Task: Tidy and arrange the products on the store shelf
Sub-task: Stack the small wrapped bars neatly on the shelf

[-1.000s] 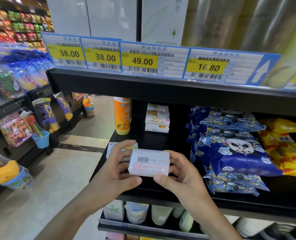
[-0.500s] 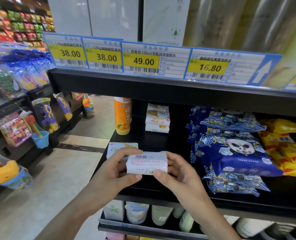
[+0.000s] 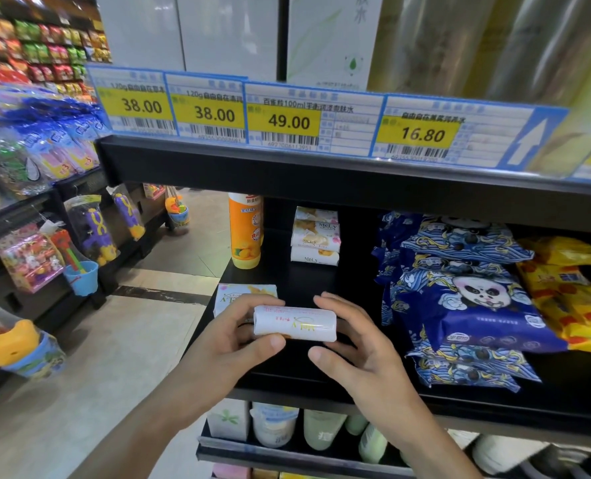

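— over the front edge of the black shelf [image 3: 287, 285], what do the hands have?
— from the head view, the left hand [image 3: 228, 344] and right hand [image 3: 359, 347] pinch a white soap pack [image 3: 295, 323] between them, one at each end, thumbs under, fingers curled on top.
— and round it?
— a second soap pack [image 3: 244, 295] lies flat just behind the left hand. further back stand an orange bottle [image 3: 245, 233] and a stack of soap packs [image 3: 316, 236]. blue panda packs [image 3: 466, 299] are piled to the right, yellow packs [image 3: 570, 288] beyond them.
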Available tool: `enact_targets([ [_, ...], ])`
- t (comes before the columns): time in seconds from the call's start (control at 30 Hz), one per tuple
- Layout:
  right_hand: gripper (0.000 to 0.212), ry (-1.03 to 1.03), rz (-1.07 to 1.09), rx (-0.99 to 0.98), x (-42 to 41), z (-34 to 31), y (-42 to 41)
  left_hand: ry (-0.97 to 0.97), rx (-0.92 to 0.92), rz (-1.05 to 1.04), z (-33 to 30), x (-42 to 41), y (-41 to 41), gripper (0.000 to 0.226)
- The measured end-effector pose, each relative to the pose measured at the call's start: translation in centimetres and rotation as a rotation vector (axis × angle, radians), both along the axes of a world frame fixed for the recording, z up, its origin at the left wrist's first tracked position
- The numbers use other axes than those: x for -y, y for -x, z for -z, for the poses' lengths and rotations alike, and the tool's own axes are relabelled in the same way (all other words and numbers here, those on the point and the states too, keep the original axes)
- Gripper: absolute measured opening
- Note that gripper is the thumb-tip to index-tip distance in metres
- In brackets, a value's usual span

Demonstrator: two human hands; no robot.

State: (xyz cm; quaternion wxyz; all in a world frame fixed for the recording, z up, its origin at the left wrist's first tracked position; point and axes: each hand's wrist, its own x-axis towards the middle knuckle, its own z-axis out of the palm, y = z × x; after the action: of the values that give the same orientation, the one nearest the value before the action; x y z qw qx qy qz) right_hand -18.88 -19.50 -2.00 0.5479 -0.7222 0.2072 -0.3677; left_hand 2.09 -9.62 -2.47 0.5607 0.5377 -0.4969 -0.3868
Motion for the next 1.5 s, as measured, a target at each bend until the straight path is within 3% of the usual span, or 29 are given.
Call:
enact_targets([
  [0.4, 0.030, -0.082, 0.033, 0.032, -0.2, -0.5, 0.0, -0.004, 0.030, 0.041, -0.5, 0.0, 0.6, 0.046],
  [0.93, 0.022, -0.136, 0.037, 0.003, -0.2, -0.3, -0.3, -0.048, -0.064, -0.020, -0.8, 0.0, 0.9, 0.036],
  [1.0, 0.029, -0.142, 0.050, 0.007, -0.3, -0.2, -0.4, -0.052, -0.079, -0.031, -0.8, 0.0, 0.9, 0.036],
  [1.07, 0.050, -0.141, 0.049, 0.000, -0.3, -0.1, -0.4, -0.055, -0.089, -0.051, -0.8, 0.0, 0.9, 0.038],
  [1.27, 0.088, 0.034, 0.037, -0.078, -0.3, 0.2, -0.1, -0.076, -0.072, -0.099, -1.0, 0.2, 1.1, 0.045],
  [1.5, 0.087, 0.240, 0.118, -0.161, -1.0, 0.4, -0.4, -0.088, -0.050, -0.154, -1.1, 0.3, 1.5, 0.053],
])
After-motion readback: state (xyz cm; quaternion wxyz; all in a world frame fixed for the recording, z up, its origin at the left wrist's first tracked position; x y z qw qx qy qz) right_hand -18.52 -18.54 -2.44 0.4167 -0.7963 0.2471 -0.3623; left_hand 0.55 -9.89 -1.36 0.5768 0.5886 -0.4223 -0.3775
